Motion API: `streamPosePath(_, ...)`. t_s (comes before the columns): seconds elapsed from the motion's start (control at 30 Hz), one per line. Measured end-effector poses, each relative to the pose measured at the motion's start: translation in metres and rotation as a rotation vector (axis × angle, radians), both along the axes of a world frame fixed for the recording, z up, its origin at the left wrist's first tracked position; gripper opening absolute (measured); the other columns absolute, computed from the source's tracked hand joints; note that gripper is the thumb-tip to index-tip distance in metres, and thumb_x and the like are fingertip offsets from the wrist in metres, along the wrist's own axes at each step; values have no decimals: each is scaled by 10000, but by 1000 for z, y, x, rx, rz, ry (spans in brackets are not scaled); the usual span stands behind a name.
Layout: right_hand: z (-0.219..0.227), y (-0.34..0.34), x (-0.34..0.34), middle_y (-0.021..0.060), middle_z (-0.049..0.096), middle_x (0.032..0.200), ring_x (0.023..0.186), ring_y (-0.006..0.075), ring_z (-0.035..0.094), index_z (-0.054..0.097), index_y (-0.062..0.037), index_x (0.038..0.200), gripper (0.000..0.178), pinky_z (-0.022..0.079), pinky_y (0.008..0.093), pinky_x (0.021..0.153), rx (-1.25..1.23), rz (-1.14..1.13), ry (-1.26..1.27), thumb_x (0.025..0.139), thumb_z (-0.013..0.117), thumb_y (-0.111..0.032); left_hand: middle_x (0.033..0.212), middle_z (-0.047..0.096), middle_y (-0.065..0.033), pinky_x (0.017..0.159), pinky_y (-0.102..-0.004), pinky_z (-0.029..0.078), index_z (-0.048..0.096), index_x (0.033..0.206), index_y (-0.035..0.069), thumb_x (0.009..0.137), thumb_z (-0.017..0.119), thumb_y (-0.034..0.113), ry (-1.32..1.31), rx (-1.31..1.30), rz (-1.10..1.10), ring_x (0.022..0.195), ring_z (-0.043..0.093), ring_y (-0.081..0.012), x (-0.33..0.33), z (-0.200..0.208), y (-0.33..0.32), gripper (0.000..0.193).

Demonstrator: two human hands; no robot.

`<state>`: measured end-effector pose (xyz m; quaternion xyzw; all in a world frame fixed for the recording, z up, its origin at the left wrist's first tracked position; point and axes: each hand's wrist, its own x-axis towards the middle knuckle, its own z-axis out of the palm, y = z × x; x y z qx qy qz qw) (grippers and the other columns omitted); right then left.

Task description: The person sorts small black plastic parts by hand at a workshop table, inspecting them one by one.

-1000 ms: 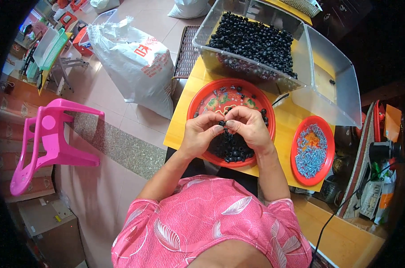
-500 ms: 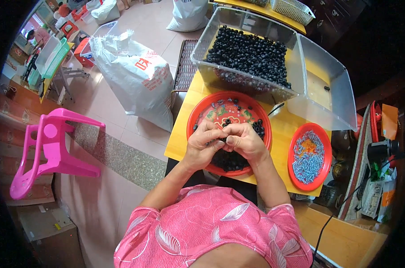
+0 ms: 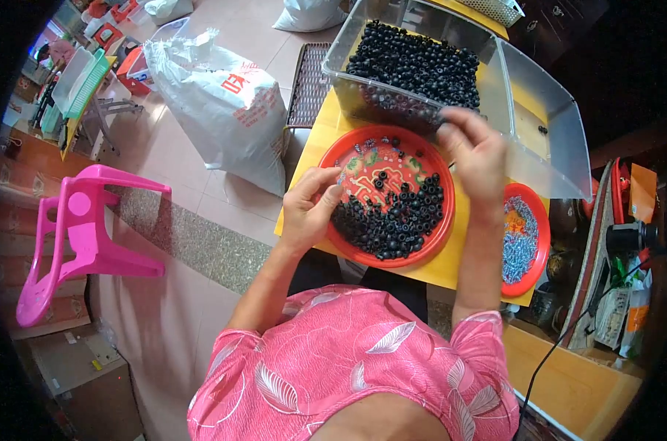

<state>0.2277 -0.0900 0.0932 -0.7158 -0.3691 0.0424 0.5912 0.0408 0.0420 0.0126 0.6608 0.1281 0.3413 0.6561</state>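
Note:
A red round tray (image 3: 448,220) holds many small black ring-shaped parts (image 3: 400,231), heaped toward its near side, with a few small clear-blue pieces near its far rim. Over the tray's left edge is my left hand (image 3: 309,213), its fingers curled with thumb and forefinger close together; what they hold, if anything, is too small to make out. My right hand (image 3: 479,158) is raised beside the near wall of a clear plastic bin (image 3: 377,92), smeared by motion, its thumb and forefinger near each other. More black parts (image 3: 414,66) fill much of that bin.
A smaller red tray (image 3: 543,250) of clear-blue pieces sits at the right of the yellow table (image 3: 440,272). A second clear bin (image 3: 561,151) adjoins the first. White sack (image 3: 216,125), woven stool (image 3: 308,84) and tipped pink plastic stool (image 3: 91,220) are on the left. A cable runs along the right.
My hands were together over the tray and have parted. The right went up and right toward the bin; the left shifted slightly left and farther away. The black parts beneath are now uncovered.

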Motion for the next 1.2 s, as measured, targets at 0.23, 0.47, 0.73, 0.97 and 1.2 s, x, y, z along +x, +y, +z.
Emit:
streamPosePath(0.23,17,16,40,138,610,683,614,138,593,562,39,1047,306,463,300,575,-224,-350,-389,763,611,-63,825,574,-129,682,-314,452,598,882,-16,728,614,-31,152,630,-29,764,567,-270,-5,-17,5,156)
streamPosePath(0.47,-41,11,-5,126,629,779,692,208,610,635,3,866,137,475,302,622,-283,100,-315,737,590,-9,789,554,-138,677,-370,436,594,845,-2,692,619,-22,213,828,-89,768,537,-310,6,-16,3,157)
streamPosePath(0.73,-77,15,-14,141,562,742,738,301,556,626,0,833,125,449,360,673,-424,253,-486,719,574,7,787,539,-147,667,-396,427,594,842,6,683,623,15,266,846,-43,754,521,-330,29,-20,0,162)
streamPosePath(0.97,-79,17,-15,156,579,775,736,308,577,617,8,822,102,465,353,661,-285,199,-378,733,586,-32,794,567,-196,645,-436,454,605,769,0,629,639,103,262,997,-3,733,568,-356,65,-36,-2,178)
streamPosePath(1.2,-75,9,-20,160,604,769,712,278,601,623,4,845,120,468,341,653,-237,257,-159,761,575,-68,779,565,-169,664,-406,449,599,799,-6,663,576,-21,157,710,6,753,556,-342,49,-13,-11,138)
